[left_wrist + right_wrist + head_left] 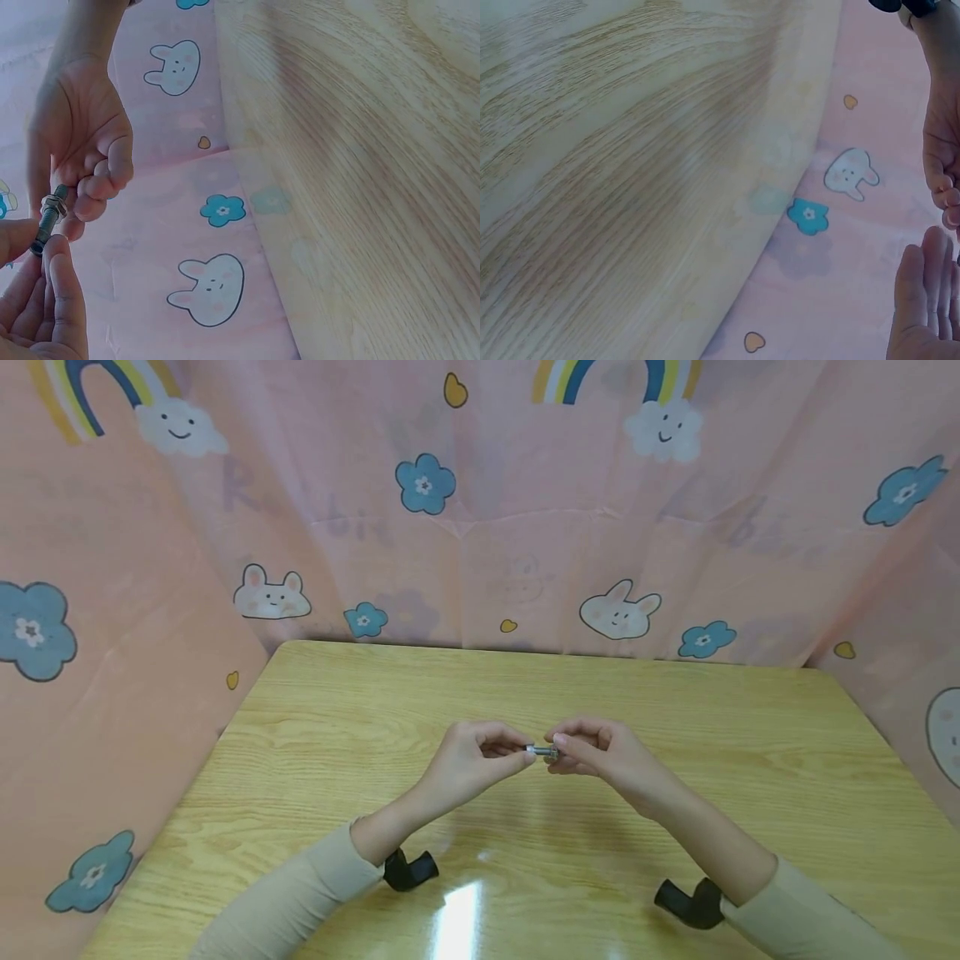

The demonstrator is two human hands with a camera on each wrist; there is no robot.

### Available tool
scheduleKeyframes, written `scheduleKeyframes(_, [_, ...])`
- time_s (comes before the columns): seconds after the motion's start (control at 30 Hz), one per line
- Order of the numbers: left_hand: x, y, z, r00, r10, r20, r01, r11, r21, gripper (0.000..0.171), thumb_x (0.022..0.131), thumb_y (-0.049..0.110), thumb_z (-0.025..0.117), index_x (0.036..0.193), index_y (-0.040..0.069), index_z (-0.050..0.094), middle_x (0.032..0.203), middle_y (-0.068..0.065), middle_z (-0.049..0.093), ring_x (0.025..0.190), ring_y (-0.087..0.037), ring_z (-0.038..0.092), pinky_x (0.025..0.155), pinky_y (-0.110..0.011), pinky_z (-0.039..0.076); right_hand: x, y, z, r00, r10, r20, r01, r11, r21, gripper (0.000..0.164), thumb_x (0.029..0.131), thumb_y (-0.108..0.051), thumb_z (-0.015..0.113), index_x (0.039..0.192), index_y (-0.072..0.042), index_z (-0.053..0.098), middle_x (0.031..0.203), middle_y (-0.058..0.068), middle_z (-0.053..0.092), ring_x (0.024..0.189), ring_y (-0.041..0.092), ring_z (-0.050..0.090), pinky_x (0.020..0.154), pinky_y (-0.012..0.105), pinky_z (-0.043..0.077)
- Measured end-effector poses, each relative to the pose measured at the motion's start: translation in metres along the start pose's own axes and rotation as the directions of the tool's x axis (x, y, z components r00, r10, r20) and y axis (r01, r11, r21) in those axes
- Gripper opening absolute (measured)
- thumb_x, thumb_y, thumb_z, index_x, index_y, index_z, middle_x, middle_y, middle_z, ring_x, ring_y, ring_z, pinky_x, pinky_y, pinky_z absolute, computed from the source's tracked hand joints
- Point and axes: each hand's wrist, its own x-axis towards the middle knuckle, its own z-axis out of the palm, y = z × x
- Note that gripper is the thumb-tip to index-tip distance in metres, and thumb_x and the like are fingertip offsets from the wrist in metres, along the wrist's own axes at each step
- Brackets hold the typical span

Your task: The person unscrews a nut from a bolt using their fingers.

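Note:
A small silver metal bolt (542,750) is held level above the table between the two hands. My left hand (480,760) pinches its left end between thumb and fingertips. At the other end, the fingers of my right hand (603,752) grip a nut (552,753) on the bolt. The left wrist view shows the bolt's threaded shank (48,220) with the nut (54,204) partway along it and the threaded tip pointing toward the right palm. In the right wrist view the bolt is mostly hidden; both hands are at the right edge.
Beneath the hands lies a light wood-grain table (360,710). A pink patterned curtain (480,552) hangs along its back and sides. Black wrist-worn devices (410,870) stick out by both sleeves, and a bright light reflection shows near the front.

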Motion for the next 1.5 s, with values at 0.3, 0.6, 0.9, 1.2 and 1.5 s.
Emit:
scheduleKeyframes(0.3, [-0.001, 0.000, -0.001, 1.000, 0.006, 0.006, -0.006, 1.000, -0.016, 0.014, 0.086, -0.001, 0.064, 0.097, -0.007, 0.068, 0.089, -0.015, 0.068, 0.076, -0.016, 0.063, 0.068, -0.025, 0.054, 0.001, -0.001, 0.000, 0.998, -0.059, -0.006, 0.059, 0.998, -0.012, 0.025, 0.085, -0.009, 0.067, 0.107, 0.000, 0.058, 0.101, 0.008, 0.061, 0.093, 0.018, 0.061, 0.081, 0.031, 0.052])
scheduleKeyframes(0.6, [-0.001, 0.000, -0.002, 1.000, 0.001, -0.005, -0.001, 1.000, -0.019, 0.014, 0.085, 0.000, 0.064, 0.097, -0.006, 0.068, 0.087, -0.014, 0.068, 0.074, -0.014, 0.063, 0.067, -0.026, 0.054, 0.004, -0.002, 0.001, 1.000, -0.005, 0.001, 0.005, 1.000, 0.020, 0.029, 0.093, -0.017, 0.058, 0.106, 0.009, 0.058, 0.091, 0.005, 0.067, 0.084, 0.017, 0.066, 0.082, 0.034, 0.053])
scheduleKeyframes(0.9, [0.005, -0.027, 0.002, 1.000, 0.024, -0.005, -0.024, 1.000, -0.018, 0.014, 0.086, 0.003, 0.066, 0.098, -0.003, 0.069, 0.089, -0.012, 0.069, 0.074, -0.013, 0.063, 0.066, -0.026, 0.054, 0.005, -0.002, -0.001, 0.999, -0.034, 0.010, 0.034, 0.999, 0.014, 0.027, 0.089, -0.012, 0.063, 0.110, 0.004, 0.057, 0.101, 0.008, 0.062, 0.090, 0.016, 0.064, 0.082, 0.031, 0.052])
scheduleKeyframes(1.2, [0.005, -0.035, 0.004, 0.999, 0.034, 0.001, -0.034, 0.999, -0.036, 0.013, 0.087, 0.012, 0.067, 0.097, 0.004, 0.071, 0.089, -0.004, 0.069, 0.075, -0.011, 0.063, 0.067, -0.028, 0.054, 0.003, -0.001, -0.001, 1.000, -0.007, 0.025, 0.006, 0.999, 0.047, 0.015, 0.090, -0.013, 0.063, 0.101, -0.003, 0.062, 0.095, 0.003, 0.065, 0.087, 0.016, 0.064, 0.082, 0.032, 0.052])
scheduleKeyframes(1.5, [0.002, -0.025, 0.004, 1.000, -0.013, -0.017, 0.013, 1.000, -0.001, 0.014, 0.086, 0.005, 0.066, 0.097, -0.002, 0.069, 0.090, -0.011, 0.069, 0.076, -0.013, 0.063, 0.067, -0.025, 0.054, 0.004, -0.001, -0.001, 1.000, 0.015, 0.024, -0.016, 0.999, 0.044, 0.022, 0.095, -0.019, 0.056, 0.105, 0.000, 0.059, 0.093, 0.006, 0.063, 0.085, 0.018, 0.065, 0.082, 0.034, 0.052])
